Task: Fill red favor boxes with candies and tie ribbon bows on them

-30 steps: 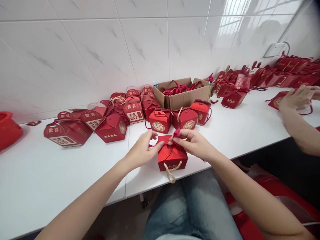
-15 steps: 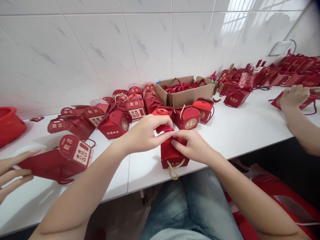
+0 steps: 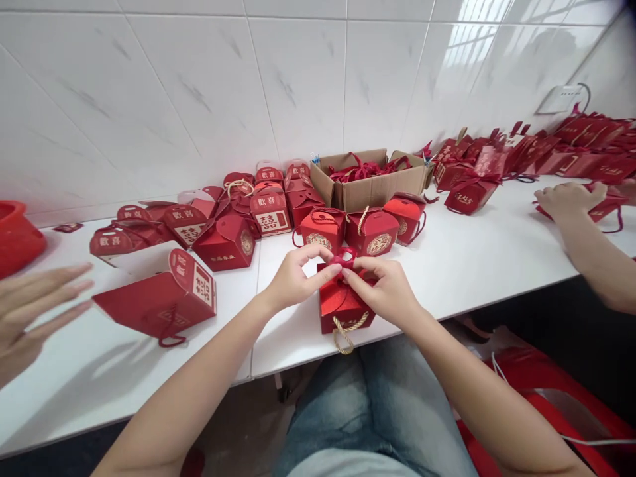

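Note:
A red box (image 3: 342,305) with a gold rope handle sits at the front edge of the white table (image 3: 288,331). Above its top, a dark red ribbon bow (image 3: 344,258) is pinched from both sides. My left hand (image 3: 303,275) grips its left part between thumb and fingers, and my right hand (image 3: 380,285) grips its right part. The fingertips of both hands nearly meet at the knot. Just behind stand a red box with a round gold print (image 3: 322,230) and another red box (image 3: 373,232) with a rope handle.
A cardboard box (image 3: 380,189) of red ribbons stands near the wall. Many red boxes (image 3: 226,242) are grouped at left, more at right. A person's hand (image 3: 40,318) is beside a tilted red box (image 3: 159,295); another person's hand (image 3: 571,199) is at right.
Bow loops now show between my hands, and my left hand has moved slightly down. At left, the tilted box has moved right, away from the person's hand, which has let go.

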A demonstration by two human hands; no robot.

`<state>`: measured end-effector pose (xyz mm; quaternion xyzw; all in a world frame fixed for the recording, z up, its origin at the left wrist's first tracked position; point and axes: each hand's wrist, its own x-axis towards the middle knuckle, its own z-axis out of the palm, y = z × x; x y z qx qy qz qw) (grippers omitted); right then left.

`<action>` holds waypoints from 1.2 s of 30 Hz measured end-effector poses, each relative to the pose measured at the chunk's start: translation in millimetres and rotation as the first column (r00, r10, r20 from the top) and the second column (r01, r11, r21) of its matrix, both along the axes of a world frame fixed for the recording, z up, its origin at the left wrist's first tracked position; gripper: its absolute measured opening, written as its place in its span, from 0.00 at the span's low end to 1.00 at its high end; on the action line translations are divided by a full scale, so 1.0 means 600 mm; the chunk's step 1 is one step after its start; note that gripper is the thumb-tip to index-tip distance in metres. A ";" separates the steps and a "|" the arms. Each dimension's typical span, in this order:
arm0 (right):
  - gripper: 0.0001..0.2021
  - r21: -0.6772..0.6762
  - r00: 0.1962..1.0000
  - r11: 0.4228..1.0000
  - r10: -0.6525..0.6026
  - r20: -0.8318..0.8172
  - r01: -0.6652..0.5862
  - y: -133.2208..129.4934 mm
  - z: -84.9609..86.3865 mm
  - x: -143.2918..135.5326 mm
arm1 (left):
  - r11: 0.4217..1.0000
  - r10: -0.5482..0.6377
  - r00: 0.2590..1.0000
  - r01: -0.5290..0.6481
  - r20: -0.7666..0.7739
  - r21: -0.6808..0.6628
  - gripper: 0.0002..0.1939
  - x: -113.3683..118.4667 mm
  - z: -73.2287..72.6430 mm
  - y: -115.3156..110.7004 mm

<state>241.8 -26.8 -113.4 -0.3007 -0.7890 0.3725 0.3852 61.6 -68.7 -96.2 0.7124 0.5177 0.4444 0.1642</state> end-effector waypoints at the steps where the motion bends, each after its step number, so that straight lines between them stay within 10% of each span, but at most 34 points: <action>1: 0.07 0.013 1.000 1.000 -0.024 -0.019 0.024 -0.002 -0.002 -0.001 | 1.000 -0.012 0.998 0.013 0.053 -0.018 0.08 0.001 -0.007 -0.001; 23: 0.05 0.329 0.996 0.940 -0.095 -0.004 0.091 -0.008 -0.007 0.001 | 0.997 0.054 0.995 -0.059 0.078 0.059 0.05 0.013 -0.032 -0.014; 36: 0.09 0.417 0.962 0.902 -0.005 0.272 -0.113 -0.001 0.013 0.014 | 0.983 0.151 0.988 -0.147 -0.033 0.111 0.02 0.014 -0.029 -0.017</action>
